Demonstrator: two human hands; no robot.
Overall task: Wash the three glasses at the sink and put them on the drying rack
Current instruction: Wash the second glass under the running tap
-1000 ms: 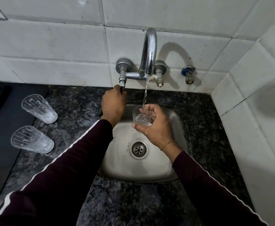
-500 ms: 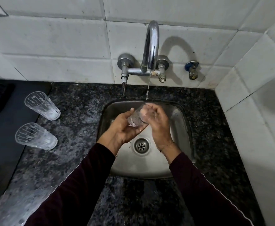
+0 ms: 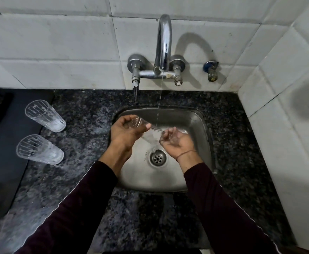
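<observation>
Left hand (image 3: 126,132) grips glass (image 3: 141,124) tipped over sink (image 3: 203,125); right hand (image 3: 175,140) loosely curled, empty, blurry. Two glasses (image 3: 44,118) wait on counter (image 3: 87,114), no rack visible. Prob. 1st of 3, early.

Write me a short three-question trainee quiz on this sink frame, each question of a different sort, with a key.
1. True or false: the left hand holds a glass over the sink.
2. Multiple choice: how many glasses stand on the counter to the left of the sink? A) none B) two C) three
3. Fill in: a thin stream of water falls from the ___.

Key: 1 true. 2 B, the far glass and the near glass, both upright. 3 tap. The right hand is blurred beside the held glass, so its grip cannot be judged.
</observation>
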